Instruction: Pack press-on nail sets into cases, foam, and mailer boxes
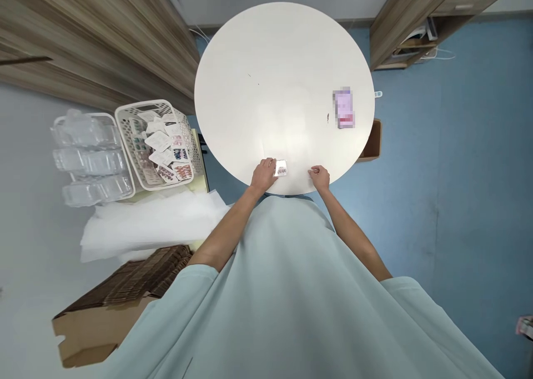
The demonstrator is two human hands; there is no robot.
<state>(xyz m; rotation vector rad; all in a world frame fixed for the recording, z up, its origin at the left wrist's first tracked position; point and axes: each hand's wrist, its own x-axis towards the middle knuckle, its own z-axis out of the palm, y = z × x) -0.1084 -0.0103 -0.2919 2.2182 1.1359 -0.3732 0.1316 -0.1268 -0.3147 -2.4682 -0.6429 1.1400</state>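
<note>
At the near edge of the round white table [283, 90], my left hand [264, 175] grips the left side of a small clear pack [281, 168]. Several small dark reddish pieces show inside it, and their kind is too small to tell. A little to the right, my right hand [320, 178] is just above the tabletop, apart from the pack. Its fingers are curled together in a pinch. Whatever lies between them is too small to make out.
A purple blurred item [344, 108] lies on the table's right side, a small dark bit [328, 118] beside it. To the left are a white basket [120, 112] of small carded packs, clear plastic trays [94, 160], white sheets [154, 223] and stacked brown cardboard [95, 323].
</note>
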